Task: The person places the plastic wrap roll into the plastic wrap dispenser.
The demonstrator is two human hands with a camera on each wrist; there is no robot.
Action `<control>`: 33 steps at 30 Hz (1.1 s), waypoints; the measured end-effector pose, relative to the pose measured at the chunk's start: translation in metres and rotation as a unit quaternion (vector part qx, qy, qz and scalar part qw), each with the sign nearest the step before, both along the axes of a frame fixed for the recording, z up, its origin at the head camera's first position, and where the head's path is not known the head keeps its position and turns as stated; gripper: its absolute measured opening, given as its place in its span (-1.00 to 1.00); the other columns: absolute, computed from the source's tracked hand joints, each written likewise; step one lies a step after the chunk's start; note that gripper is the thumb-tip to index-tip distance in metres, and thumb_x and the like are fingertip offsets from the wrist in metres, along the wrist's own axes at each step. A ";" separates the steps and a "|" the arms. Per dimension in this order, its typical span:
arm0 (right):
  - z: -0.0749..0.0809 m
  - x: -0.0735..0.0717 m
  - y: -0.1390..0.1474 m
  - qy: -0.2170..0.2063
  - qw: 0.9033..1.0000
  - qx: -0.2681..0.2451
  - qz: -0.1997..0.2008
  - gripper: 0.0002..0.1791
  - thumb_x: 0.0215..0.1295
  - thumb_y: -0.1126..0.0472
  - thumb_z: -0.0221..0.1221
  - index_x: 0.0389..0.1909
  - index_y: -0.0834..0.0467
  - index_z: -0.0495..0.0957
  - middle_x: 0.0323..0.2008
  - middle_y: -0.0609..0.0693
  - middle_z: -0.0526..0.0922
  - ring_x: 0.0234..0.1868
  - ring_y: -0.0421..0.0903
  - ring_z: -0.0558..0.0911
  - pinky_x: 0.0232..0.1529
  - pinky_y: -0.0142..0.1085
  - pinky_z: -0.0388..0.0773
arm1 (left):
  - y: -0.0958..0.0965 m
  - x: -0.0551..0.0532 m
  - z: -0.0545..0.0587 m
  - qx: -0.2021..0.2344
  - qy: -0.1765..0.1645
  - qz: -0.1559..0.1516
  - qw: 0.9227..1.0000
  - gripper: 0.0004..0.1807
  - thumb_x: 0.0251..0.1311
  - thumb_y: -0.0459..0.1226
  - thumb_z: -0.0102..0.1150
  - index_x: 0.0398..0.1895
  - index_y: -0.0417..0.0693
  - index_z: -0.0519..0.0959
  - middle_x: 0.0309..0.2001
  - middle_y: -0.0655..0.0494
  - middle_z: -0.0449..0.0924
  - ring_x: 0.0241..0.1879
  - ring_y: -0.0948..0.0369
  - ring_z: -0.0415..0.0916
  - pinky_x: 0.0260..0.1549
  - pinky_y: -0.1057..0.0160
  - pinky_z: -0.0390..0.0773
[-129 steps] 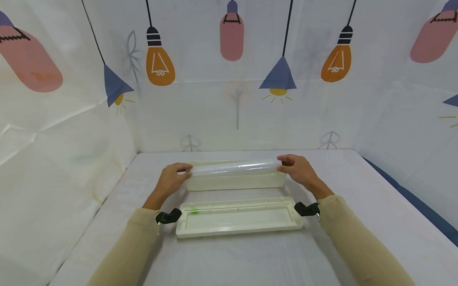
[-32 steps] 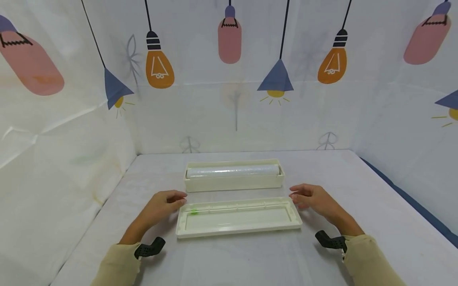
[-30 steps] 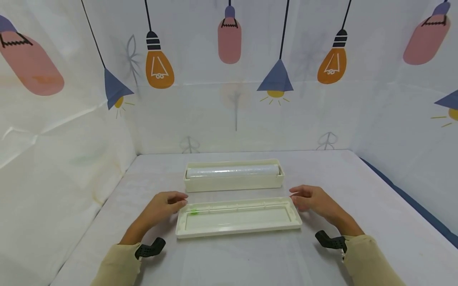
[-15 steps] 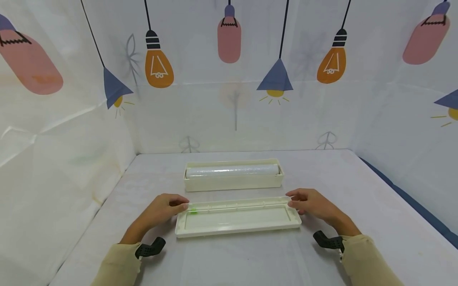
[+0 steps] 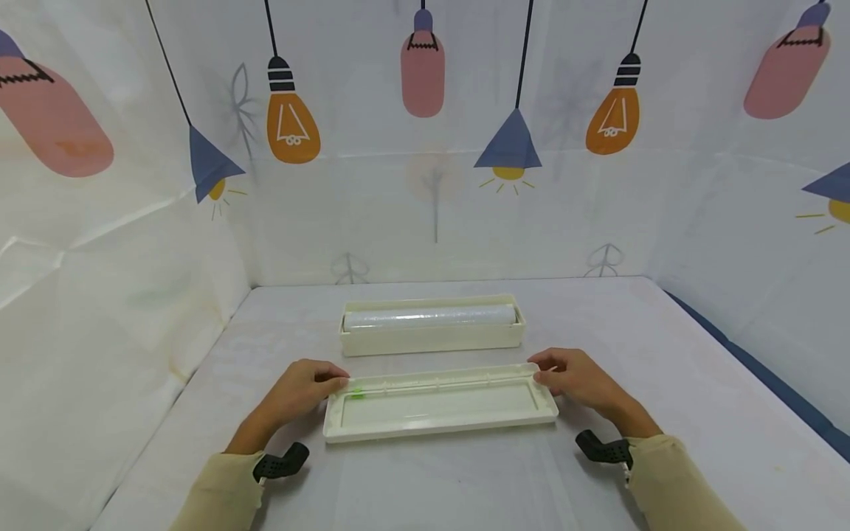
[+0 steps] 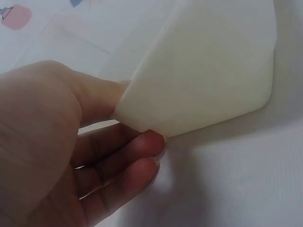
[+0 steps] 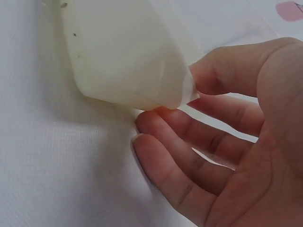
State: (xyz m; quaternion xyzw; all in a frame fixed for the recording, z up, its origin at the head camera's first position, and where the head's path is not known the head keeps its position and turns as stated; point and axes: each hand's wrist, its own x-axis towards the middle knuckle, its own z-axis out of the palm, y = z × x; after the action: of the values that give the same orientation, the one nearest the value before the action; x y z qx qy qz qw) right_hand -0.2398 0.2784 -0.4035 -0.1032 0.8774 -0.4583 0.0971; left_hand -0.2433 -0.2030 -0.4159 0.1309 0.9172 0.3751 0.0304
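Note:
A cream, shallow rectangular lid (image 5: 438,405) with a bright green mark inside lies across the middle of the head view, its hollow side up. My left hand (image 5: 299,394) pinches its far left corner. In the left wrist view that hand (image 6: 71,142) has its thumb and fingers at the lid corner (image 6: 203,71). At the far right corner, my right hand (image 5: 581,380) grips the lid. The right wrist view shows the thumb and fingers of this hand (image 7: 236,137) about the lid's corner (image 7: 128,56). Behind the lid stands a cream box (image 5: 432,341) with a plastic wrap roll (image 5: 432,317) inside.
A white cloth (image 5: 458,479) covers the table. White sheets with printed lamps hang behind as a back wall (image 5: 425,214) and at both sides. A black camera mount sits on each wrist, the left mount (image 5: 282,462) and the right mount (image 5: 600,448).
Earlier both hands held the plastic wrap roll above the box. The roll then lay in the box, and the hands came nearer and closed on the lid's two far corners.

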 end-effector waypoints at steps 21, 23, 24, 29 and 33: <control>0.000 0.003 -0.008 0.029 0.992 -0.113 -0.051 -0.48 0.41 0.13 0.25 0.27 0.32 0.46 0.15 0.24 0.55 0.15 0.11 0.57 -0.07 -0.29 0.60 | 0.003 0.001 0.003 0.037 0.056 0.050 0.996 -0.77 0.43 -0.18 0.17 -0.02 -0.09 0.69 0.03 -0.02 0.66 -0.04 0.03 0.62 -0.22 0.16 0.62; 0.000 0.003 -0.008 0.031 0.992 -0.108 -0.057 -0.48 0.41 0.12 0.25 0.27 0.31 0.46 0.16 0.23 0.54 0.16 0.10 0.56 -0.05 -0.30 0.59 | 0.003 0.001 0.002 0.040 0.057 0.052 0.996 -0.77 0.43 -0.18 0.18 -0.02 -0.08 0.69 0.04 -0.02 0.66 -0.02 0.01 0.62 -0.20 0.16 0.62; 0.000 0.002 -0.008 0.031 0.992 -0.105 -0.060 -0.47 0.42 0.11 0.24 0.28 0.31 0.46 0.17 0.23 0.54 0.17 0.10 0.56 -0.05 -0.30 0.58 | 0.003 0.001 0.003 0.043 0.058 0.052 0.996 -0.77 0.43 -0.17 0.18 -0.02 -0.08 0.70 0.03 -0.02 0.66 -0.02 0.00 0.63 -0.20 0.15 0.63; 0.001 0.001 -0.010 0.012 0.989 -0.124 -0.084 -0.43 0.44 0.05 0.21 0.30 0.33 0.43 0.23 0.24 0.51 0.19 0.06 0.53 0.01 -0.28 0.59 | 0.005 0.003 0.005 0.062 0.066 0.056 0.994 -0.72 0.41 -0.13 0.20 -0.01 -0.11 0.69 0.02 -0.04 0.67 -0.07 0.05 0.63 -0.25 0.21 0.63; 0.001 -0.001 -0.011 -0.031 0.981 -0.162 -0.104 -0.30 0.47 -0.04 0.17 0.39 0.38 0.30 0.34 0.29 0.39 0.28 0.06 0.46 0.09 -0.29 0.56 | 0.008 0.003 0.008 0.089 0.068 0.062 0.992 -0.71 0.41 -0.13 0.21 -0.01 -0.14 0.69 0.00 -0.05 0.67 -0.13 0.11 0.64 -0.32 0.28 0.63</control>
State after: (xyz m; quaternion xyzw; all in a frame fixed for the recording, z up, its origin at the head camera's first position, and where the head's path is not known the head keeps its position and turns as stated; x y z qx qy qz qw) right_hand -0.2411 0.2673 -0.4030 -0.0114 0.7943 -0.6047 0.0575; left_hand -0.2401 -0.1951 -0.4078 0.1010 0.8867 0.4462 -0.0671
